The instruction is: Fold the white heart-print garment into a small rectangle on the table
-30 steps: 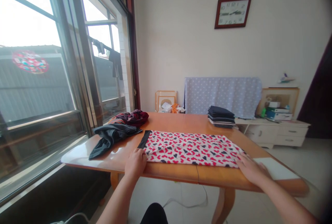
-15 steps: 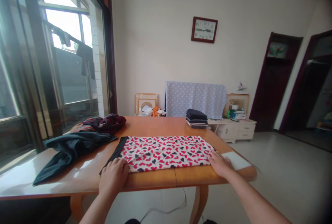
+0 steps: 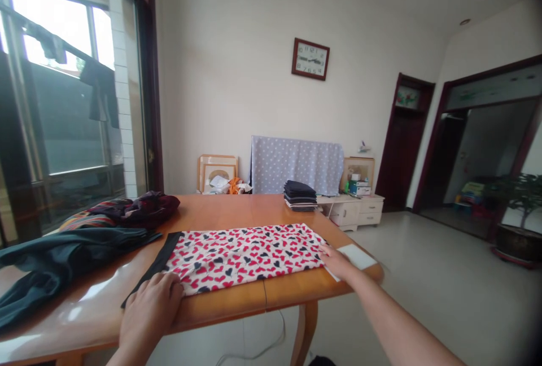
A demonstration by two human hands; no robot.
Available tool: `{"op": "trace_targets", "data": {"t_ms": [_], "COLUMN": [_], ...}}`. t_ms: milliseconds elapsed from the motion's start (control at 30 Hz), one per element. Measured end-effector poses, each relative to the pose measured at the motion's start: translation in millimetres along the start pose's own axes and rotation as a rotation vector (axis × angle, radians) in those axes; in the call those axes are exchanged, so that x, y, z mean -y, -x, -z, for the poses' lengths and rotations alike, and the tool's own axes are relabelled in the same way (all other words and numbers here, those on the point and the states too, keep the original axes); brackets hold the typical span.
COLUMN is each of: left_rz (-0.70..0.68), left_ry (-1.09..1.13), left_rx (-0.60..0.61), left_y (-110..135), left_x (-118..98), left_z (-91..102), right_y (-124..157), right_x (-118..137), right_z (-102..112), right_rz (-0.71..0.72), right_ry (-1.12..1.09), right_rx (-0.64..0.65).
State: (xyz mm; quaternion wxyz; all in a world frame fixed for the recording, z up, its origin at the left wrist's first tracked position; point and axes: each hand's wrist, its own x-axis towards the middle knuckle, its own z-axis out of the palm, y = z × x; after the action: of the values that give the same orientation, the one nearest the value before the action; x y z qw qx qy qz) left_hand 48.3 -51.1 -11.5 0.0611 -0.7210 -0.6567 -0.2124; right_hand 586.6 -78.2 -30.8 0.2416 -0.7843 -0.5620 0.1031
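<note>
A white garment printed with red and dark hearts [image 3: 241, 253] lies flat and folded lengthwise on the wooden table [image 3: 237, 208], its black waistband at the left end. My left hand [image 3: 148, 312] rests palm down on the near left corner by the waistband, fingers curled onto the cloth. My right hand [image 3: 336, 261] lies flat on the right end of the garment, fingers stretched out.
A dark garment [image 3: 55, 258] and a maroon patterned heap [image 3: 131, 210] lie at the table's left. A stack of folded dark clothes [image 3: 300, 195] sits at the far edge. A white pad [image 3: 355, 254] lies beside my right hand. Windows stand left, a cabinet and doorways right.
The camera has swung right, so the table and garment sit further left in view. Both hands stay on the same ends of the heart-print garment.
</note>
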Motion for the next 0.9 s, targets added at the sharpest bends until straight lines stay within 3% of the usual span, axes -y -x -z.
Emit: {"op": "trace_targets", "data": {"t_ms": [200,533,900], "left_rz": [-0.007,0.001,0.003], "left_ry": [0.003,-0.018,-0.017], "left_rx": [-0.005,-0.038,0.004], "left_y": [-0.8,2.0,0.8], "left_x": [-0.1,-3.8,-4.6], "left_z": [-1.1,-0.1,-0.1], "right_y": [-1.8,12.2,-42.5], "right_x": [-4.9,1.2,2.6], "right_z": [16.8,13.1,30.5], "right_rz": [-0.004,0.017,-0.183], "right_ry": [-0.123,-0.088,0.01], "right_rx": [-0.09,-0.059,-0.119]}}
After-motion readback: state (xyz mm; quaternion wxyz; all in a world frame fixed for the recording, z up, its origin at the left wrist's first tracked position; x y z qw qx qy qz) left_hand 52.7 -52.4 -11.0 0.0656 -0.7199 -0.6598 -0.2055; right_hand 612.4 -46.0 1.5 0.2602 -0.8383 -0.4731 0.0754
